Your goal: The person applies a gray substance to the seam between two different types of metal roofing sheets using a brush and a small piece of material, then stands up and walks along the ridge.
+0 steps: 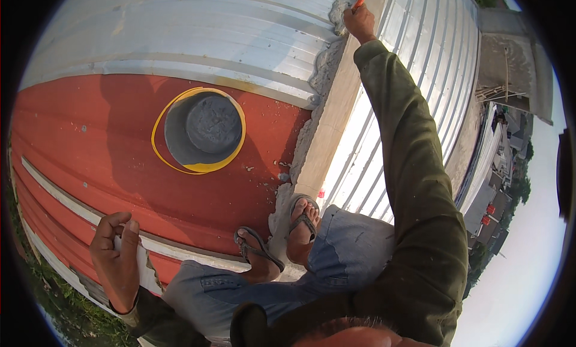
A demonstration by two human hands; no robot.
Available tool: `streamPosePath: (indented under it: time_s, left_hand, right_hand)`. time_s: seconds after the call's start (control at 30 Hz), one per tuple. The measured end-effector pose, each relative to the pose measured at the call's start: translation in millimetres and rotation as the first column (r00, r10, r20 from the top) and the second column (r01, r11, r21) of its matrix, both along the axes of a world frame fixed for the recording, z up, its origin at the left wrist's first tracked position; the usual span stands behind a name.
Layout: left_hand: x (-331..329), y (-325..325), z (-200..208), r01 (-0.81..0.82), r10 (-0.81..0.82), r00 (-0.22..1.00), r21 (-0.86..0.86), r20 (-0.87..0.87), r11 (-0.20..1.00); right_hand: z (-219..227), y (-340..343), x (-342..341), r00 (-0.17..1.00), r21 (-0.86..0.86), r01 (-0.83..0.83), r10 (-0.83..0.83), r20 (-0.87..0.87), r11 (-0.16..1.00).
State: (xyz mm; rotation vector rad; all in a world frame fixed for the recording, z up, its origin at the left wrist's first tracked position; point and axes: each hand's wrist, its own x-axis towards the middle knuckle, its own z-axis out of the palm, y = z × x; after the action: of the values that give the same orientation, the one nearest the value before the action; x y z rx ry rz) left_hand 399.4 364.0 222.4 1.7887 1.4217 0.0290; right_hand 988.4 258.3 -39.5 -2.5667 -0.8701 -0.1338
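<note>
At the far end of the ledge, my right hand (360, 24) is closed round an orange handle (359, 3). The rest of that tool is hidden, so I cannot tell its kind. Rough grey mortar (327, 64) lies along the seam beside it, where the pale metal roofing (240, 32) meets the ledge (336, 116). My left hand (117, 260) is raised at the lower left, its fingers loosely curled with a gap to the thumb and nothing visible in it. Between my hands, a bucket (204, 130) with a yellow rim and handle stands on red roofing, with grey mortar inside.
My sandalled feet (304, 221) stand at the near end of the ledge. Ribbed shiny roofing (414, 65) slopes away on the right, with buildings (495, 209) far below. Red sheeting (66, 131) spreads left, and greenery (66, 308) shows past its edge. Mortar crumbs dot the red sheet.
</note>
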Motion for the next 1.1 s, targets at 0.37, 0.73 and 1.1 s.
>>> streamPosePath:
  time_s: [0.37,0.73,1.1]
  left_hand:
    - [-1.3,-0.2,-4.4,0.009,-0.009,1.0,-0.02,0.01,1.0]
    - [-5.6,-3.8,2.9,0.005,-0.005,1.0,0.019,-0.029,1.0]
    - [1.4,-1.6,5.5,-0.005,0.006,0.999,0.01,-0.054,1.0]
  right_hand:
    - [0.2,9.7,9.2,0.998,-0.094,-0.061,0.061,-0.007,0.994]
    - [-0.6,23.1,17.9,0.999,-0.167,-0.04,0.034,-0.04,0.985]
    - [-4.4,20.1,24.5,0.998,-0.134,-0.055,0.055,-0.001,0.989]
